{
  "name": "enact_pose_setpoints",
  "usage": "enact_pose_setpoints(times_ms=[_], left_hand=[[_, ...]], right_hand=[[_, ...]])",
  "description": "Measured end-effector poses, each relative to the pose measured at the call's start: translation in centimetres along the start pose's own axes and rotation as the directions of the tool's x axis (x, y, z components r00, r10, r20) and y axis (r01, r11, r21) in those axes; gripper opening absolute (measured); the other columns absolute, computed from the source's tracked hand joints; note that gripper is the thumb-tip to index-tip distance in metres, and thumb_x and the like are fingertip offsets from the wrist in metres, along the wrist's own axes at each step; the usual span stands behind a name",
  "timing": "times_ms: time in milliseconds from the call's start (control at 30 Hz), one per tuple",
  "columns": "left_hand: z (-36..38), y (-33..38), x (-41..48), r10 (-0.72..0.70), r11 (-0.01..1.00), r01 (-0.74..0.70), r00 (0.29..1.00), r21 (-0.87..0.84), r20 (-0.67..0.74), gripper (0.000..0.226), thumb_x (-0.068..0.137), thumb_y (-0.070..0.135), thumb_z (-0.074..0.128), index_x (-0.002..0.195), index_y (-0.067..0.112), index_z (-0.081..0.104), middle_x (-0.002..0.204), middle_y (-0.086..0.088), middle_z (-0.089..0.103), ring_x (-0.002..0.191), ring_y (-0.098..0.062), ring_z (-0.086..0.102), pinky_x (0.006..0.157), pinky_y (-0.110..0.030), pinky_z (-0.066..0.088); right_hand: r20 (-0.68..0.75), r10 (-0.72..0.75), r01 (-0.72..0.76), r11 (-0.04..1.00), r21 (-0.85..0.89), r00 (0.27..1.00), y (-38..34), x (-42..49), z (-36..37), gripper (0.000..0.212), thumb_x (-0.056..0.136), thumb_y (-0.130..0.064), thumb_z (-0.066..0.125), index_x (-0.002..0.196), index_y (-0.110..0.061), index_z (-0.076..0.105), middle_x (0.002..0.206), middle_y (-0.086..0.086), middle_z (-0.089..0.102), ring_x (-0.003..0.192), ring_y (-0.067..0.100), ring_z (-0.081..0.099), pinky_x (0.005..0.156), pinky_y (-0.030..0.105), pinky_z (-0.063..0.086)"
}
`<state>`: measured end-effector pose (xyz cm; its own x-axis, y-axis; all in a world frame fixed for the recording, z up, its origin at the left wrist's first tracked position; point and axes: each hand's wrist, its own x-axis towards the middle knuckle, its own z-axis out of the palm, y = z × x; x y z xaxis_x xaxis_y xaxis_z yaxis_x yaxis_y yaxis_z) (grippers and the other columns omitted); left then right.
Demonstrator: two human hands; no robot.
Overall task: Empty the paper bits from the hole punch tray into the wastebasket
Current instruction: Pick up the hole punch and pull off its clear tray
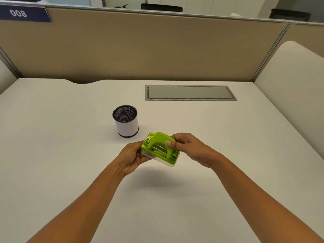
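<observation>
both hands hold the green punch [160, 148] above the surface [210, 172], its shadow lying below it. the left hand [130, 157] grips its 9 o'clock end by the clear tray [157, 159]; the right hand [190, 148] pinches the lever from 3 o'clock, thumb on top. the wastebasket [126, 121] stands upright near the punch at 11 o'clock, apart from it.
</observation>
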<state>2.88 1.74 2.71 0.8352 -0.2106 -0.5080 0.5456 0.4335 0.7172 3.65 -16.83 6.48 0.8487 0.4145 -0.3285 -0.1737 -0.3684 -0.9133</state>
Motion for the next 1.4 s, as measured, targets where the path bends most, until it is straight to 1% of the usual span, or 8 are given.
enact_pose_setpoints(times_ms=[467, 533, 667, 833, 900, 1100, 1233, 1400], left_hand=[[-0.4, -0.4, 0.4, -0.011, 1.0, 0.012, 1.0, 0.018, -0.023, 0.025, 0.095, 0.009, 0.041, 0.085, 0.002, 0.063, 0.065, -0.009, 0.074, 0.058, -0.017, 0.072, 0.053, -0.029, 0.06], [-0.6, -0.4, 0.4, -0.011, 1.0, 0.011, 1.0, 0.009, -0.028, 0.024, 0.096, 0.01, 0.041, 0.087, 0.002, 0.063, 0.065, -0.009, 0.074, 0.058, -0.018, 0.072, 0.053, -0.029, 0.06], [-0.7, -0.5, 0.5, -0.019, 1.0, 0.019, 0.999, -0.015, -0.027, 0.024, 0.096, 0.011, 0.04, 0.089, 0.001, 0.061, 0.066, -0.01, 0.075, 0.059, -0.018, 0.072, 0.052, -0.03, 0.06], [-0.9, -0.7, 0.5, -0.009, 1.0, 0.009, 0.999, -0.008, -0.034, 0.023, 0.095, 0.011, 0.042, 0.088, 0.002, 0.062, 0.066, -0.01, 0.075, 0.059, -0.018, 0.072, 0.055, -0.03, 0.06], [-0.9, -0.7, 0.5, -0.008, 1.0, 0.008, 0.999, 0.0, -0.038, 0.023, 0.095, 0.012, 0.042, 0.087, 0.002, 0.062, 0.066, -0.009, 0.075, 0.059, -0.018, 0.072, 0.056, -0.03, 0.06], [-0.7, -0.7, 0.3, -0.007, 1.0, 0.006, 0.999, -0.006, -0.047, 0.023, 0.096, 0.011, 0.042, 0.088, 0.002, 0.062, 0.064, -0.01, 0.074, 0.056, -0.018, 0.072, 0.051, -0.029, 0.059], [-0.7, -0.6, 0.2, 0.0, 1.0, 0.0, 0.999, 0.007, -0.038, 0.024, 0.096, 0.011, 0.041, 0.087, 0.003, 0.062, 0.065, -0.009, 0.074, 0.057, -0.018, 0.072, 0.051, -0.029, 0.059], [-0.7, -0.7, 0.3, 0.007, 1.0, -0.006, 1.0, 0.024, -0.025, 0.024, 0.096, 0.011, 0.041, 0.089, 0.003, 0.062, 0.065, -0.009, 0.074, 0.057, -0.017, 0.072, 0.052, -0.028, 0.059]], right_hand=[[-0.038, -0.036, 0.042, 0.987, 0.155, 0.999, 0.2, 0.2, 0.0, 0.017, 0.088, -0.029, 0.054, 0.081, -0.018, 0.065, 0.082, -0.002, 0.063, 0.091, 0.015, 0.055, 0.101, 0.038, 0.039], [-0.052, -0.045, 0.055, 0.978, 0.204, 0.998, 0.2, 0.3, 0.0, 0.019, 0.09, -0.026, 0.053, 0.084, -0.013, 0.065, 0.079, -0.002, 0.062, 0.085, 0.013, 0.056, 0.097, 0.033, 0.043], [-0.061, -0.047, 0.065, 0.941, 0.333, 0.997, 0.0, 0.4, 0.0, 0.019, 0.092, -0.019, 0.049, 0.081, -0.013, 0.064, 0.069, -0.006, 0.064, 0.066, 0.002, 0.06, 0.069, 0.013, 0.048], [-0.044, -0.008, 0.03, 0.853, 0.521, 0.999, 0.0, 0.3, 0.1, 0.016, 0.093, -0.013, 0.045, 0.086, -0.012, 0.059, 0.066, -0.004, 0.064, 0.052, 0.001, 0.057, 0.056, 0.012, 0.049], [-0.023, 0.014, 0.001, 0.822, 0.569, 1.0, 0.1, 0.3, 0.2, 0.015, 0.094, -0.013, 0.044, 0.09, -0.013, 0.059, 0.066, -0.006, 0.065, 0.053, 0.002, 0.058, 0.057, 0.014, 0.051], [0.044, 0.062, -0.075, 0.687, 0.723, 0.997, 0.3, 0.1, 0.5, 0.02, 0.094, -0.015, 0.04, 0.104, -0.014, 0.058, 0.105, 0.013, 0.062, 0.094, 0.029, 0.061, 0.082, 0.031, 0.053], [0.084, 0.072, -0.11, 0.627, 0.771, 0.994, 0.1, -0.1, 0.8, 0.025, 0.095, -0.016, 0.036, 0.105, -0.019, 0.058, 0.102, 0.015, 0.067, 0.078, 0.027, 0.068, 0.064, 0.028, 0.056], [0.094, 0.103, -0.137, 0.584, 0.801, 0.99, 0.0, -0.1, 1.0, 0.026, 0.093, -0.025, 0.038, 0.099, -0.019, 0.062, 0.097, 0.017, 0.069, 0.072, 0.025, 0.067, 0.059, 0.025, 0.055]])
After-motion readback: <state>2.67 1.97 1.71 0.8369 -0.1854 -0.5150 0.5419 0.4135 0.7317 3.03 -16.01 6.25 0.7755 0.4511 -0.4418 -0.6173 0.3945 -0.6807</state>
